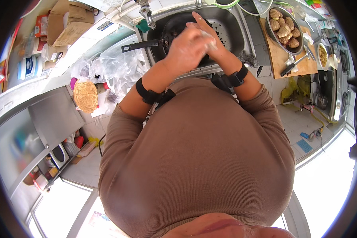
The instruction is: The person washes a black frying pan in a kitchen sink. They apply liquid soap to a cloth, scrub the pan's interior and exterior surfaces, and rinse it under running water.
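My left hand and my right hand press together over the sink, palm against palm or nearly so. Motion blurs the left fingers, which lie across the right hand. At least one right finger stretches towards the sink's back. A whitish smear, perhaps lather, shows on the hands; whether anything small is between them is hidden. Below them a dark pan rests in the steel basin, its black handle reaching over the left rim. Dark scraps dot the basin floor. The faucet stands at the back left.
On the right, a pot of brown ringed tubers and a peeler-like tool sit on a wooden board. Steel wool lies at the sink's front right corner. Plastic bags and a woven basket are to the left.
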`<action>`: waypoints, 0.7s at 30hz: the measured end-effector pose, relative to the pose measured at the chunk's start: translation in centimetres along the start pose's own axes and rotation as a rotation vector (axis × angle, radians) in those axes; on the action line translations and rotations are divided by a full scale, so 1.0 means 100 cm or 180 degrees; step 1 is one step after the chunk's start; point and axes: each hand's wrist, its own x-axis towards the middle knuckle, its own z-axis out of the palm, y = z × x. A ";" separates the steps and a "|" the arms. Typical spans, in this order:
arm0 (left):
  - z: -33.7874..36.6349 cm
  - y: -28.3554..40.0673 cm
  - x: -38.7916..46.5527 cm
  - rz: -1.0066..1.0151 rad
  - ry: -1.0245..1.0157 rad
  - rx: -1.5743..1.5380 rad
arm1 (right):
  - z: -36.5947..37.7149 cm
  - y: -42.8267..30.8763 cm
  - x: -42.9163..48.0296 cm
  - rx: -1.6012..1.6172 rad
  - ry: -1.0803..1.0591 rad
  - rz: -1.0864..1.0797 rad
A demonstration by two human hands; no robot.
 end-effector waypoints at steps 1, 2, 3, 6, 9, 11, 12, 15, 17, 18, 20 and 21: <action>0.002 0.005 -0.001 0.0317 -0.0321 0.0032 | -0.001 0.001 0.000 -0.0339 -0.0038 0.0127; 0.004 0.009 -0.001 0.0411 -0.0446 0.0046 | -0.001 0.003 0.003 -0.0700 0.0005 0.0409; 0.004 0.010 0.001 0.0704 -0.0726 0.0065 | -0.001 0.006 0.004 -0.1005 0.0045 0.0554; 0.002 0.001 0.011 0.0272 -0.0280 0.0605 | 0.001 0.013 0.008 -0.2564 -0.0006 -0.0992; 0.003 -0.005 0.012 0.0063 -0.0169 0.0749 | 0.002 0.017 0.006 -0.2772 -0.0271 -0.1102; 0.004 -0.005 0.005 0.0286 -0.0534 0.0330 | 0.003 0.015 0.001 -0.2943 0.0255 -0.1861; 0.006 -0.003 0.001 0.0270 -0.0807 0.0216 | 0.002 0.012 -0.004 -0.3639 0.0197 -0.1476; -0.003 -0.017 0.006 -0.0076 -0.0380 0.0781 | 0.006 0.001 -0.010 -0.4650 -0.0252 -0.1635; -0.006 -0.018 0.007 -0.0748 0.0111 0.0909 | 0.008 -0.008 -0.014 -0.4679 -0.0654 -0.1027; -0.007 -0.018 0.007 -0.0496 -0.0025 0.1001 | 0.009 -0.012 -0.014 -0.4595 -0.0558 -0.1178; -0.005 -0.011 0.001 -0.0092 -0.0234 0.0673 | 0.012 -0.018 -0.015 -0.4625 -0.0417 -0.1283; -0.005 -0.010 -0.001 0.0390 -0.0421 0.0232 | 0.013 -0.021 -0.015 -0.4610 -0.0307 -0.1438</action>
